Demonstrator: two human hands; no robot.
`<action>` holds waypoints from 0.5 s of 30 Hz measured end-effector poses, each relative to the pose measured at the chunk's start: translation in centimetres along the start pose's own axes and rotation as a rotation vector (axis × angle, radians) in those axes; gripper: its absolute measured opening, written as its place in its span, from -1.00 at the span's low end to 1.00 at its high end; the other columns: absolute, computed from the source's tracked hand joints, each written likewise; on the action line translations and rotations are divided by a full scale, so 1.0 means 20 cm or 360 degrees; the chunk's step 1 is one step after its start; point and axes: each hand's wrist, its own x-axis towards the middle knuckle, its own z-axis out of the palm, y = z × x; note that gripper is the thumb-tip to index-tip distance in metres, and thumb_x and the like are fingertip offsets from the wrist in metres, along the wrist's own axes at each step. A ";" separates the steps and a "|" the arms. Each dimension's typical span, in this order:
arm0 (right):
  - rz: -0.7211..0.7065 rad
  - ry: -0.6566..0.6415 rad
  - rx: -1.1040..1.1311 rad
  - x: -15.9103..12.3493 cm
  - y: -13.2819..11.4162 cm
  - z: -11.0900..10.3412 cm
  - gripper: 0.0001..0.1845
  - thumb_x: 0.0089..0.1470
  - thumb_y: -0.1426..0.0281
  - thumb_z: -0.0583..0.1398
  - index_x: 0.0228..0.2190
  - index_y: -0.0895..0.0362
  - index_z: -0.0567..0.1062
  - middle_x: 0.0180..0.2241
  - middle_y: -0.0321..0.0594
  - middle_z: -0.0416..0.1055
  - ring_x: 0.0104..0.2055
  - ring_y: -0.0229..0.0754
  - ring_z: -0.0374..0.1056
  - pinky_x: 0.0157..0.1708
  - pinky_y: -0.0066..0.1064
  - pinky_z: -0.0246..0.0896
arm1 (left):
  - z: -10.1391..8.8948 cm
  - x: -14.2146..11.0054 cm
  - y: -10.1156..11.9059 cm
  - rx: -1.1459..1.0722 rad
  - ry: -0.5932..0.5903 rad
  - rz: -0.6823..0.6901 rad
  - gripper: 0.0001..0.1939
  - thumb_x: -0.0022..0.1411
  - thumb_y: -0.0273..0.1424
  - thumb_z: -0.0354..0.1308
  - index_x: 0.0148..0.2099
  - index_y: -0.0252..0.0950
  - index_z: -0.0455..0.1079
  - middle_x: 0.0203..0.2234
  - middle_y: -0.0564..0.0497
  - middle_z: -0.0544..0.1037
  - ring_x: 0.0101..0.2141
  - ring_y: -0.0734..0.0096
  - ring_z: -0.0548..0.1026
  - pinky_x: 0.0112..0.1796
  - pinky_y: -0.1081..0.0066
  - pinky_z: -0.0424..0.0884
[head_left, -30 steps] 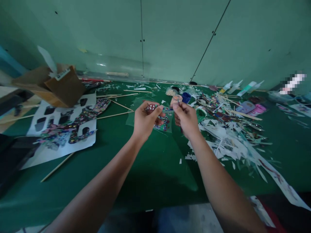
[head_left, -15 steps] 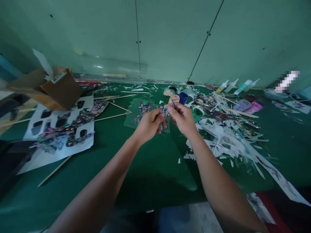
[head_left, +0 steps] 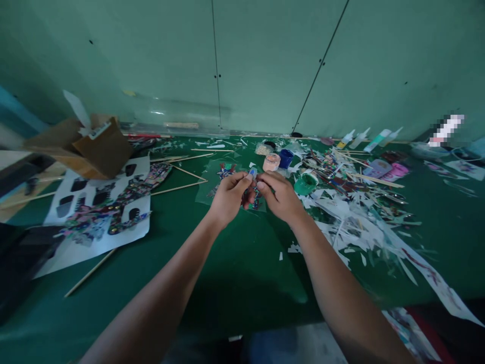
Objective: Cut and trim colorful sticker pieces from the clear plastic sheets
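My left hand is closed, its thumb and forefinger pinching a small pale cut-out piece with a blue patch. Right beside it, my right hand has its fingers bent together close to that piece; what they hold, if anything, is hidden. Both hands are over a clear plastic sheet bearing small colourful bits, partly covered by my fingers. Just beyond the hands stand an open peach paint jar, a blue paint jar and a green paint jar.
At left, a cardboard box stands by white sheets with decorated pieces. Wooden sticks lie around. White paper scraps, brushes and tools cover the right side. Several nozzle bottles lean near the back panel.
My right fingers have come down from a raised pinch with a small pointed piece to beside my left fingers. The blue-patched piece now shows upright in my left pinch. The view has shifted slightly.
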 end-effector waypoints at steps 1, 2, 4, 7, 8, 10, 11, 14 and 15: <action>-0.0017 -0.0016 -0.0009 0.00 0.00 0.00 -0.65 0.31 0.20 -0.06 -0.24 0.10 0.43 -0.35 -0.13 0.37 -0.25 -0.10 0.28 -0.23 -0.29 0.14 | 0.00 0.00 0.00 0.0016 -0.0009 0.0011 -0.72 0.26 -0.27 0.06 -0.46 -0.30 0.28 -0.75 0.14 0.32 -0.75 0.63 0.22 -0.67 0.55 0.13; -0.0025 -0.0021 -0.0027 0.00 0.00 0.00 -0.66 0.31 0.20 -0.06 -0.25 0.09 0.42 -0.36 -0.14 0.36 -0.26 -0.10 0.27 -0.24 -0.29 0.13 | -0.01 0.00 -0.01 0.0027 -0.0015 0.0019 -0.72 0.26 -0.26 0.06 -0.46 -0.29 0.27 -0.75 0.15 0.31 -0.74 0.64 0.20 -0.67 0.55 0.11; -0.0015 -0.0007 -0.0081 0.00 -0.01 0.00 -0.66 0.30 0.19 -0.06 -0.26 0.08 0.42 -0.37 -0.15 0.35 -0.27 -0.10 0.25 -0.24 -0.28 0.12 | -0.01 0.00 -0.01 0.0029 -0.0016 0.0026 -0.71 0.25 -0.25 0.07 -0.47 -0.28 0.25 -0.75 0.17 0.28 -0.74 0.65 0.17 -0.68 0.55 0.08; 0.0026 0.0006 -0.0117 0.00 0.00 0.01 -0.64 0.30 0.19 -0.06 -0.27 0.09 0.43 -0.39 -0.16 0.34 -0.29 -0.10 0.24 -0.25 -0.28 0.11 | -0.02 0.00 -0.02 0.0033 -0.0003 0.0009 -0.72 0.25 -0.26 0.06 -0.47 -0.27 0.23 -0.75 0.18 0.25 -0.75 0.66 0.14 -0.68 0.55 0.04; 0.0043 0.0002 -0.0101 0.00 0.00 0.01 -0.64 0.30 0.19 -0.06 -0.27 0.09 0.44 -0.39 -0.16 0.35 -0.29 -0.10 0.25 -0.25 -0.28 0.11 | -0.02 0.00 -0.02 0.0049 -0.0003 0.0000 -0.73 0.26 -0.27 0.05 -0.47 -0.27 0.24 -0.76 0.19 0.24 -0.75 0.66 0.14 -0.69 0.55 0.03; 0.0071 0.0004 -0.0040 0.00 0.02 0.01 -0.64 0.30 0.18 -0.05 -0.24 0.09 0.45 -0.35 -0.14 0.38 -0.26 -0.09 0.28 -0.24 -0.28 0.13 | -0.02 0.00 -0.01 0.0091 -0.0034 -0.0018 -0.74 0.26 -0.28 0.04 -0.46 -0.27 0.26 -0.77 0.18 0.22 -0.75 0.65 0.12 -0.70 0.55 0.01; 0.0083 0.0013 -0.0003 0.00 0.02 0.00 -0.64 0.29 0.18 -0.04 -0.22 0.08 0.46 -0.33 -0.14 0.41 -0.23 -0.09 0.30 -0.22 -0.27 0.14 | -0.02 0.00 -0.01 0.0108 -0.0073 -0.0028 -0.74 0.26 -0.29 0.04 -0.46 -0.28 0.27 -0.77 0.18 0.22 -0.75 0.65 0.11 -0.70 0.55 0.00; 0.0125 0.0047 0.0126 0.00 0.04 0.00 -0.65 0.28 0.16 -0.02 -0.18 0.06 0.47 -0.24 -0.13 0.46 -0.16 -0.08 0.34 -0.16 -0.26 0.18 | -0.02 0.00 0.00 0.0116 -0.0190 -0.0045 -0.73 0.27 -0.27 0.02 -0.45 -0.27 0.29 -0.78 0.18 0.21 -0.75 0.64 0.09 -0.69 0.55 0.01; 0.0148 0.0051 0.0172 0.00 0.04 0.00 -0.65 0.28 0.16 -0.02 -0.18 0.06 0.48 -0.22 -0.14 0.47 -0.15 -0.09 0.35 -0.16 -0.27 0.19 | -0.03 -0.01 0.01 0.0104 -0.0204 -0.0049 -0.73 0.27 -0.26 0.02 -0.45 -0.27 0.29 -0.78 0.17 0.21 -0.75 0.64 0.09 -0.69 0.54 0.01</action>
